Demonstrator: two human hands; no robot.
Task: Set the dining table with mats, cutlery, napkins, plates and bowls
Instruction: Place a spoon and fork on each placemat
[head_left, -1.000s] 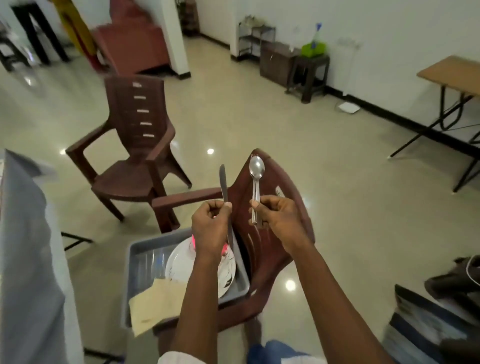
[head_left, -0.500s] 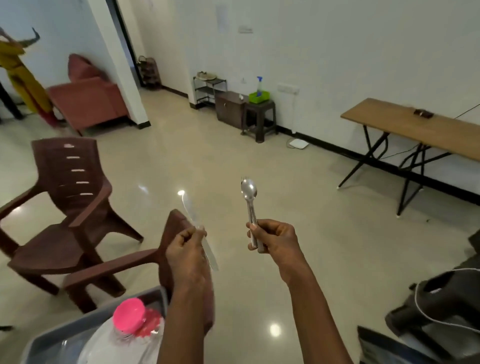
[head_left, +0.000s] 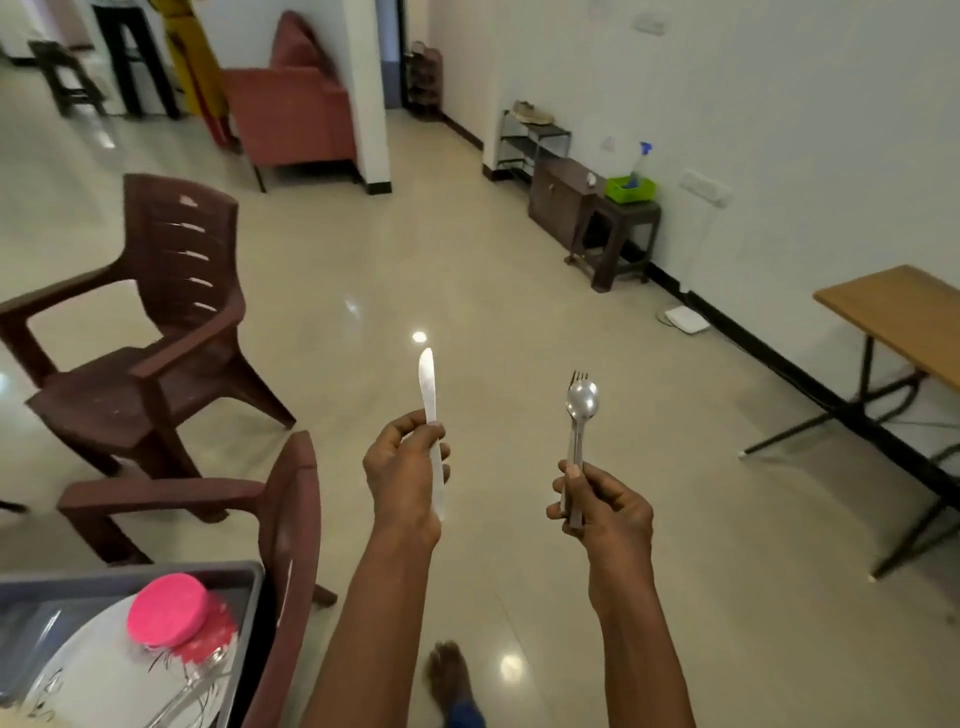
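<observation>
My left hand (head_left: 402, 475) grips a steel table knife (head_left: 428, 384) upright, blade pointing up. My right hand (head_left: 605, 506) holds a steel spoon (head_left: 582, 402) with a fork (head_left: 577, 375) stacked behind it, only the tines showing above the spoon bowl. Both hands are raised in front of me over the tiled floor, about a hand's width apart. At the bottom left a grey tray (head_left: 236, 574) sits on a brown plastic chair (head_left: 291, 525). It holds a white patterned plate (head_left: 88, 670) and a clear jar with a pink lid (head_left: 169, 610).
A second brown plastic chair (head_left: 150, 332) stands to the left. A wooden table on black legs (head_left: 893, 312) is at the right wall. A dark cabinet and stool (head_left: 613, 218) with a green box line the wall. My bare foot (head_left: 449, 675) is on the floor. People stand far back left.
The view has lifted and turned away from the tray, which dropped to the bottom-left corner. My hands have spread further apart and the knife now stands upright.
</observation>
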